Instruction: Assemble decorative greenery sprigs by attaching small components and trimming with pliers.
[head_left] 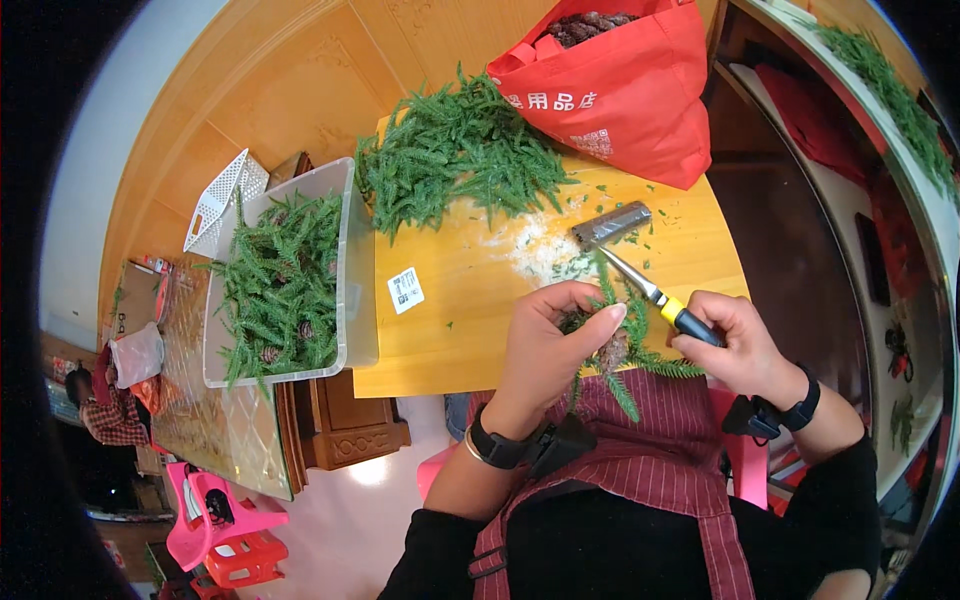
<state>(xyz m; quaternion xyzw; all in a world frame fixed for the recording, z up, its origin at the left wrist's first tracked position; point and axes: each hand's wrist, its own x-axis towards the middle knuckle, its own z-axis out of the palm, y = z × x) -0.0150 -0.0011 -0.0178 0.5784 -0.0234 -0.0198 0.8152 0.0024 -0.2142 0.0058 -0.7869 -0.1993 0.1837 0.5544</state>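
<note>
My left hand [545, 345] is closed on an artificial pine sprig [622, 396] with a brown pinecone [612, 353] among its needles. Thumb and fingers pinch it just past the table's near edge, above my striped apron. In my right hand [738, 340] is a hand tool [694, 325] with a black-and-yellow handle and a narrow metal shaft. Its shaft points up and left, passing right above the sprig; whether it touches the needles I cannot tell. Just beyond its tip lies a dark oblong block [612, 225] beside white powder [540, 252] and green bits.
A heap of loose green sprigs [450, 155] covers the far left of the yellow table [460, 350]. Behind stands a red bag [625, 95] of pinecones. A clear bin [357, 250] of sprigs with pinecones stands at left, near a white label [405, 290]. Pink stools [215, 520] are lower left.
</note>
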